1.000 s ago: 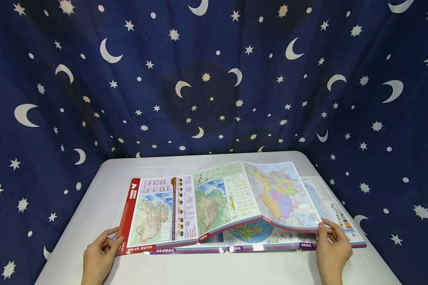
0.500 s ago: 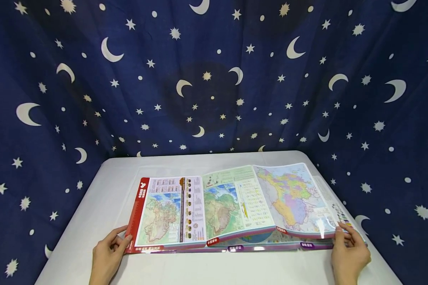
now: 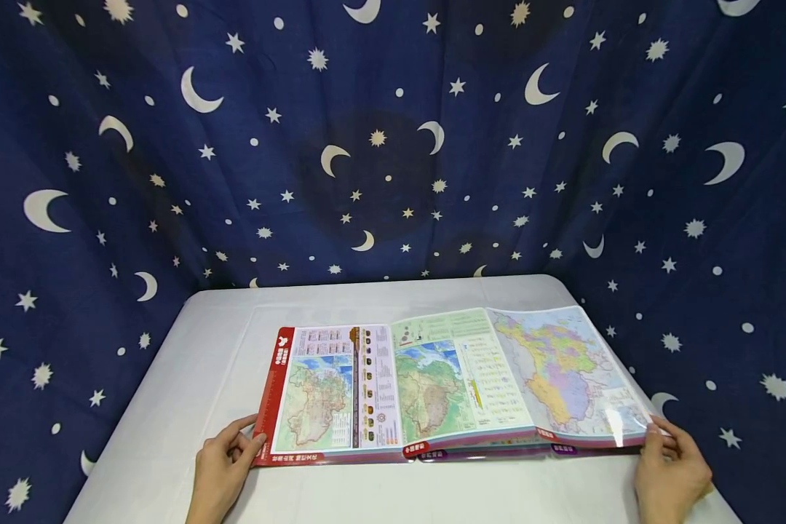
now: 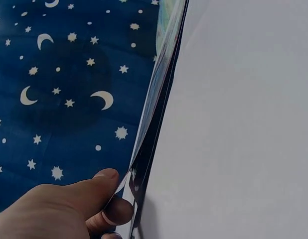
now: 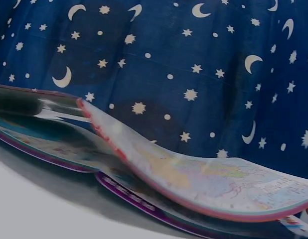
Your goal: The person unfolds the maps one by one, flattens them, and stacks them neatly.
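Observation:
A laminated fold-out map (image 3: 432, 389) with a red left border spans three panels, its folds still raised in ridges. My left hand (image 3: 221, 466) pinches its lower left corner; in the left wrist view, thumb and fingertips of the left hand (image 4: 64, 209) hold the thin sheet edge (image 4: 156, 94). At the lower right corner, my right hand (image 3: 675, 469) pinches the map between thumb and fingers. Beneath lies a second fold-out map with purple labels (image 3: 563, 450), mostly covered. The right wrist view shows the upper map (image 5: 194, 184) arched above the lower map (image 5: 54, 144).
Both maps are on a table with a white cover (image 3: 223, 349). Behind and beside it hangs a dark blue curtain (image 3: 393, 160) with moons and stars. The table's right edge runs close to my right hand.
Both hands have moved right, carrying the upper map along. Its right panel now sits lower and flatter, and it hides more of the map underneath.

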A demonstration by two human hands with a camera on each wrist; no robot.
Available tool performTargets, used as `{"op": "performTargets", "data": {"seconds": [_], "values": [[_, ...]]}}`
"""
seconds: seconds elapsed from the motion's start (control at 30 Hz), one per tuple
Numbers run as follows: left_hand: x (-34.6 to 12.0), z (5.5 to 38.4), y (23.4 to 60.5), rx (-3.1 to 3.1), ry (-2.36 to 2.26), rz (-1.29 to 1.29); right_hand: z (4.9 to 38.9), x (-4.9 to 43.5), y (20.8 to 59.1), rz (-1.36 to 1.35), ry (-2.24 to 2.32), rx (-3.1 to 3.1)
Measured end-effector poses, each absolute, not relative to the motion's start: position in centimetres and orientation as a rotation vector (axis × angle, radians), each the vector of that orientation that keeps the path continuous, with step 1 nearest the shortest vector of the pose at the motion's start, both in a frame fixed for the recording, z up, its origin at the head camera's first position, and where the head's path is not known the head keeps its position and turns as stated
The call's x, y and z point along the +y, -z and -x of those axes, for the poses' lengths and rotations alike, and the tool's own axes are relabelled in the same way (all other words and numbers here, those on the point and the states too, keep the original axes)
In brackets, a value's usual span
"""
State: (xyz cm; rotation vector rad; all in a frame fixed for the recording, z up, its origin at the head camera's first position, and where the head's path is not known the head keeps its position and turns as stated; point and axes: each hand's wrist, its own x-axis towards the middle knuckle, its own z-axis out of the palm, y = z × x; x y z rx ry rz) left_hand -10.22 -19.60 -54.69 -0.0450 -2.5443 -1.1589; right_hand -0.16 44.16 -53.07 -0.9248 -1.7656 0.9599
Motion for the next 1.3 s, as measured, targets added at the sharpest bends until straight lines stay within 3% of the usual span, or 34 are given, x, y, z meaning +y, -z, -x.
{"op": "performTargets", "data": {"seconds": [0.77,1.3], "values": [[-18.4,10.8,53.4,-2.456,1.176,0.266,-1.1,47.8,52.9,1.05,-0.915,-1.812],[-17.9,10.9,53.3,-2.481,1.131,0.239,-1.0,48.4,52.8,1.057,-0.88,-1.879]]}}
